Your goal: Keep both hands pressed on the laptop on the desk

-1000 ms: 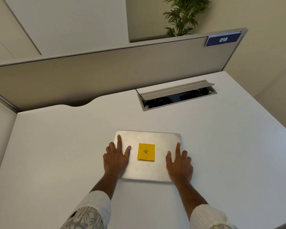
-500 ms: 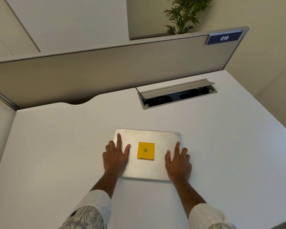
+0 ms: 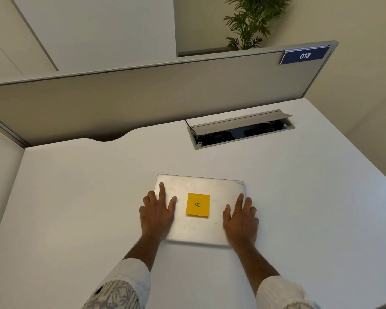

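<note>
left hand (image 3: pixel 157 216): flat on the left part of a closed laptop (image 3: pixel 200 228), fingers straight and spread, outer fingers over the left edge; pressing, not gripping.
right hand (image 3: pixel 241 221): flat on the right part of the same lid, fingers straight, outer ones over the right edge. hands well apart, one to each side of a yellow sticky note (image 3: pixel 198 204).
sticky note: stuck near the middle of the lid, one handwritten mark, untouched.
laptop: silver, shut, lying flat on the table (image 3: pixel 76 208), near the front edge and roughly centred.
step, by judgement: steadying or squaring the shut laptop, lid not yet raised. next move, if opening: fingertips to the front lip, a light lift, base kept from sliding.
table: white, matt, curved notch at the back edge.
cable hatch (image 3: pixel 241 130): set into the table behind the laptop, flap propped up, dark sockets and cords inside.
partition (image 3: pixel 143 97): grey, along the back; blue plate reading 018 (image 3: pixel 304 55) at its right end.
beyond: pale walls, a leafy plant (image 3: pixel 252 21).
</note>
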{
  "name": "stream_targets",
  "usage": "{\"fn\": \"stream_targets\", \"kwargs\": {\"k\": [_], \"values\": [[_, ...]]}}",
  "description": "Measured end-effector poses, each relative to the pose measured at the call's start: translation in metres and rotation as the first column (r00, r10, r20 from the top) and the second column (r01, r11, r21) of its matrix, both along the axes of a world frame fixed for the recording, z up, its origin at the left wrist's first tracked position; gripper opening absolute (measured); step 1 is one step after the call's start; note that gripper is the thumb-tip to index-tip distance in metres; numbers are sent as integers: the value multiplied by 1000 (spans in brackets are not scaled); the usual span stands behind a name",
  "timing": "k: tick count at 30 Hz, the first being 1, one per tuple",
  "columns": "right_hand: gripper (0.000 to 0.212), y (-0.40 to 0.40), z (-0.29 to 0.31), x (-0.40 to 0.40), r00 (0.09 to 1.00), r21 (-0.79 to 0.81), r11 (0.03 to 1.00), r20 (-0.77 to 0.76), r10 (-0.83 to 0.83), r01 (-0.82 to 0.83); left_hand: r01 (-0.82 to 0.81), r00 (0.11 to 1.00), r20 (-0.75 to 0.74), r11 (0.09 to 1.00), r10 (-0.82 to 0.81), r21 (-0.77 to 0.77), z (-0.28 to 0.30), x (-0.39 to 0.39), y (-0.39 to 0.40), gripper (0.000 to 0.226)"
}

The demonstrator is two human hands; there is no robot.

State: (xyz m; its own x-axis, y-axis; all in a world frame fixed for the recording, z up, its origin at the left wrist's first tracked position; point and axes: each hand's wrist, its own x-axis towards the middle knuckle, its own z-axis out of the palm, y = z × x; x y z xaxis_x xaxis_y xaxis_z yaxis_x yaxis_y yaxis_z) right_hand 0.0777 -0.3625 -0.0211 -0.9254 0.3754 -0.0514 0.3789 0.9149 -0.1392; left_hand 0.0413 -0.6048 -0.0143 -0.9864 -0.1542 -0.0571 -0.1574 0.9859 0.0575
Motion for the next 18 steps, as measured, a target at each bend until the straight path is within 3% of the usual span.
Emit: {"fn": "stream_targets", "kwargs": {"k": [7,18], "values": [[69,4,-4,1,999,11,999,-15,45,-45,61,998,-19,996,-62,-66,-6,3,-2,73],[71,11,-2,9,991,4,997,-110,81,-82,93,995,-20,995,-93,-34,1,9,-3,74]]}}
